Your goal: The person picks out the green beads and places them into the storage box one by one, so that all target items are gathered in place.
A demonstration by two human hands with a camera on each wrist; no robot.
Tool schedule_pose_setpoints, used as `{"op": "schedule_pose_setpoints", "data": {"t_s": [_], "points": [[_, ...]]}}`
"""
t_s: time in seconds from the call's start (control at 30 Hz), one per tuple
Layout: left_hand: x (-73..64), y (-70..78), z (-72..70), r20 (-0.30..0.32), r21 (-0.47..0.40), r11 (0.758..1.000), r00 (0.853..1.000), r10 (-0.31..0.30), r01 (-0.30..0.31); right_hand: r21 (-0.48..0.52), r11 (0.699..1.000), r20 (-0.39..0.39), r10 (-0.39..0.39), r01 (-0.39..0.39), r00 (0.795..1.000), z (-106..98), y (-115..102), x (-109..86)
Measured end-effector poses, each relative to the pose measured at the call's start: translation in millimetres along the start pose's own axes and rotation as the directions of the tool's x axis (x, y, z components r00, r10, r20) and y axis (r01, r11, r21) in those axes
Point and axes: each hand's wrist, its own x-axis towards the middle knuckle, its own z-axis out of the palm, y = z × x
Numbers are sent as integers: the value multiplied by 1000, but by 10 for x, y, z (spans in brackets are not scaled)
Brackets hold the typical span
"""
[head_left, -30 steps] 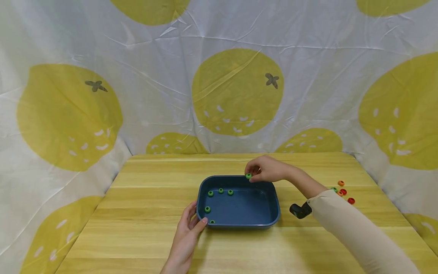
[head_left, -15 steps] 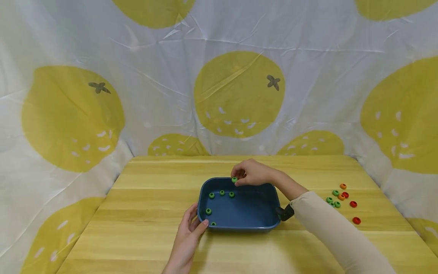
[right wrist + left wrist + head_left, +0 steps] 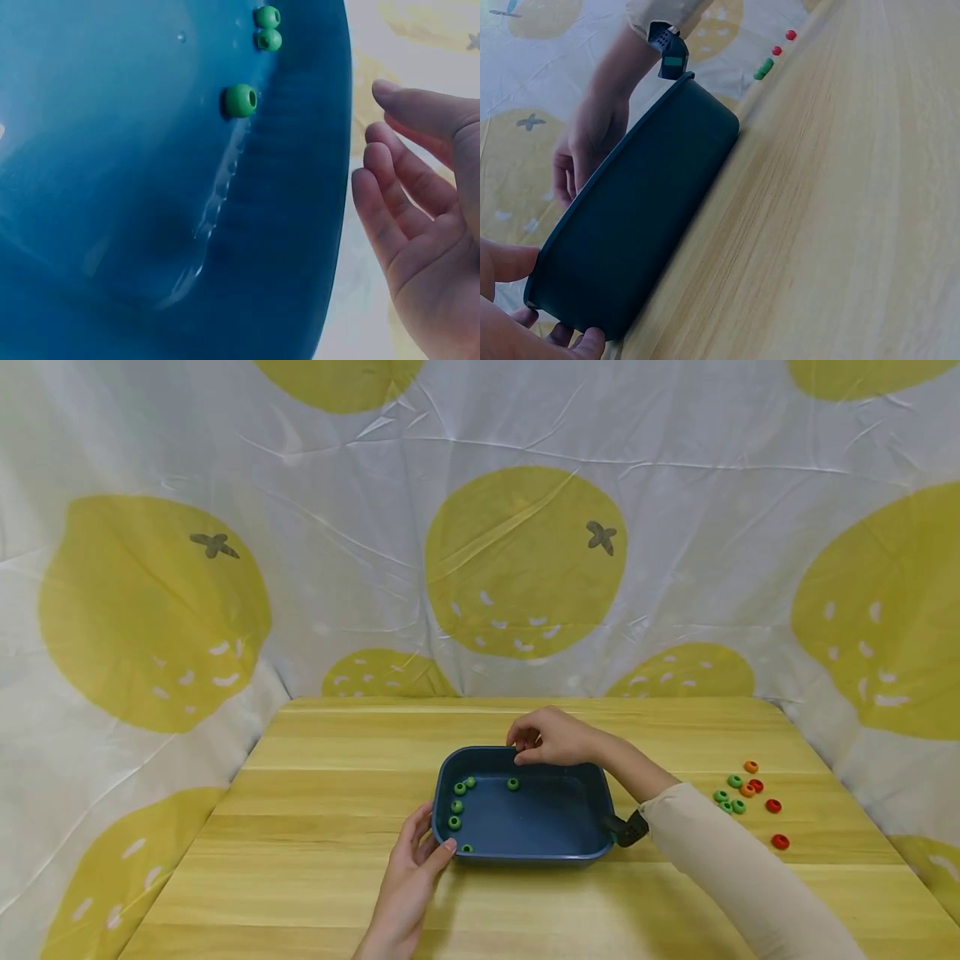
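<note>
My left hand point(image 3: 408, 877) grips the front left corner of a dark blue plastic bin point(image 3: 525, 857), thumb over the rim and fingers against the outer wall. Several green beads point(image 3: 513, 784) with holes lie on the bin's floor, most along the left side. Over the far rim hovers my right hand point(image 3: 555, 739). The right wrist view shows this hand point(image 3: 427, 195) just outside the rim, with nothing between its loosely bent fingers and thumb. One green bead point(image 3: 241, 100) lies inside the bin near that wall.
On the table's right lie loose beads: several green beads point(image 3: 735, 782), red beads point(image 3: 773, 806) and orange beads point(image 3: 751, 767). A black wrist camera point(image 3: 628, 828) on the right arm overlaps the bin's right rim. Lemon-printed cloth point(image 3: 360, 568) hangs behind the wooden table point(image 3: 300, 827).
My right hand moved left along the far rim, then let go of a green bead into the bin. Beads inside have shifted to the left. My left hand keeps its grip.
</note>
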Motion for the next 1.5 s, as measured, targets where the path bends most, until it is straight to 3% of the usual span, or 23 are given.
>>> {"op": "schedule_pose_setpoints", "data": {"t_s": [0.97, 1.5], "points": [[-1, 28, 11, -11, 4, 1000, 1000, -12, 12, 77, 993, -45, 89, -85, 995, -247, 179, -633], [-8, 11, 10, -11, 4, 1000, 1000, -8, 8, 84, 978, -107, 199, -190, 974, -357, 383, -1094]]}}
